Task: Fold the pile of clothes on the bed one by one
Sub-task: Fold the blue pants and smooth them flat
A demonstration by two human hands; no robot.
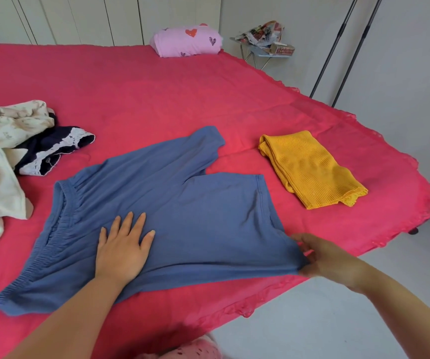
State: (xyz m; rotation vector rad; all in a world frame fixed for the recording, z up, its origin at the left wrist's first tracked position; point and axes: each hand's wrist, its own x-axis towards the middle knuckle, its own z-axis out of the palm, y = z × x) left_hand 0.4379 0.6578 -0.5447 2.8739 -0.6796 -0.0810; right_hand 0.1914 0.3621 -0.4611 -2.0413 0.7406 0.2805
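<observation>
A pair of blue shorts (182, 203) lies spread flat on the near part of the bed (156, 94), with the elastic waistband (50, 237) to the left and the two legs pointing right and far. The left hand (123, 250) rests palm down on the middle of the shorts, its fingers (128, 224) straight and slightly spread, probably to pin the cloth so it does not slide. The right hand (322, 257) pinches the hem corner of the nearer leg at the bed's near right edge. The cloth is drawn taut between the two hands, which looks like smoothing before the first fold or the start of lifting that leg over. A yellow ribbed garment (309, 169) lies folded to the right, kept well apart, so it seems to be finished. The unfolded pile (6, 156), cream floral pieces with a navy lace-trimmed garment (53, 149) at its edge, waits on the left within reach. A pink pillow (188, 41) sits at the far end.
</observation>
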